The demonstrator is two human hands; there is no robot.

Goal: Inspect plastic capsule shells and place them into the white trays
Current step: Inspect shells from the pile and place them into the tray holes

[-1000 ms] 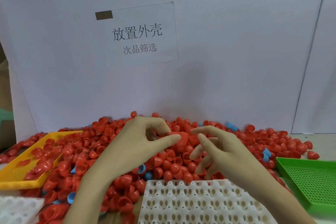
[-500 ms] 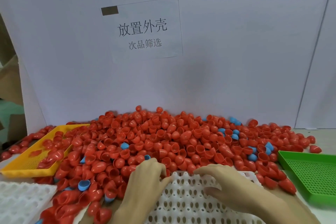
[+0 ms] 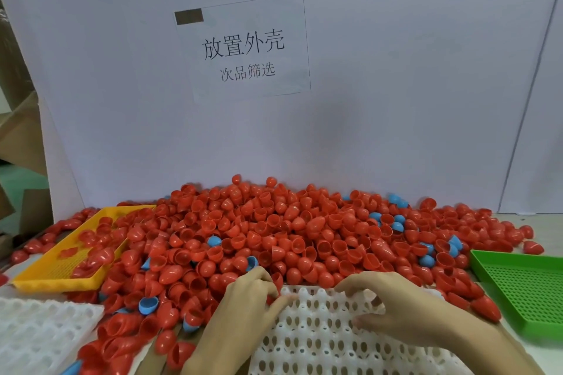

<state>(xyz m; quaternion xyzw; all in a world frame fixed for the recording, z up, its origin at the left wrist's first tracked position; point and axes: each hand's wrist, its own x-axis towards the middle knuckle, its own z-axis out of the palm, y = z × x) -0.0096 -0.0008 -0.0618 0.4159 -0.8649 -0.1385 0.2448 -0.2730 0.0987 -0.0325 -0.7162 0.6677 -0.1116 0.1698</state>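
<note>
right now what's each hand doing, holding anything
Left hand: fingers curled at the far edge of the white perforated plastic tray; a held shell cannot be told.
Right hand: fingers curled on the same tray; nothing visibly held.

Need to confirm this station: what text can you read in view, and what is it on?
"放置外壳": large top line on the white paper sign taped to the backdrop.
"次品筛选": smaller line beneath it, same sign.
No text is visible on the trays or shells.
</note>
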